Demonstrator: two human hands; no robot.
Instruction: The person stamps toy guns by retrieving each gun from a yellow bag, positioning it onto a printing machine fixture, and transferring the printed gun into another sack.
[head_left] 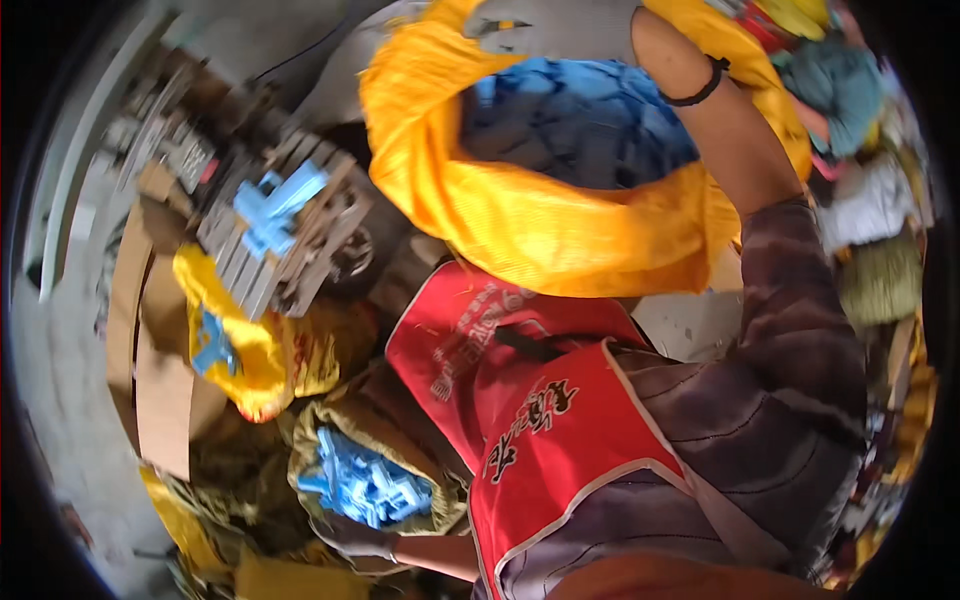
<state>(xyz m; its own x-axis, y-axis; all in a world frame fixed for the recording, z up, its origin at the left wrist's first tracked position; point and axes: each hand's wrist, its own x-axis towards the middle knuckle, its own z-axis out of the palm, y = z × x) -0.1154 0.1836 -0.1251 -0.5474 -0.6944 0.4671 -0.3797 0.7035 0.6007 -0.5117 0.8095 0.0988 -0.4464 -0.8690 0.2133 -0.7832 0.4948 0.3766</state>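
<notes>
A large yellow woven sack [570, 245] stands at the top, its mouth rolled wide around a mass of blue pieces [580, 120]. My right hand [560, 28], in a grey glove, is closed on the far rim of this sack, its arm reaching over the opening. Down at the lower left is an olive sack [450, 500] full of light-blue plastic-looking pieces [365, 485]. My left hand [355, 538], gloved too, grips the near edge of that sack, with its fingertips partly hidden. What the blue pieces are cannot be made out.
More light-blue pieces [280, 205] lie on a slatted wooden stand [240, 265] at left. Below it are a yellow bag [255, 365] and an open cardboard box [160, 425]. Cloth heaps [835, 95] line the right side. A red apron [570, 430] covers my front.
</notes>
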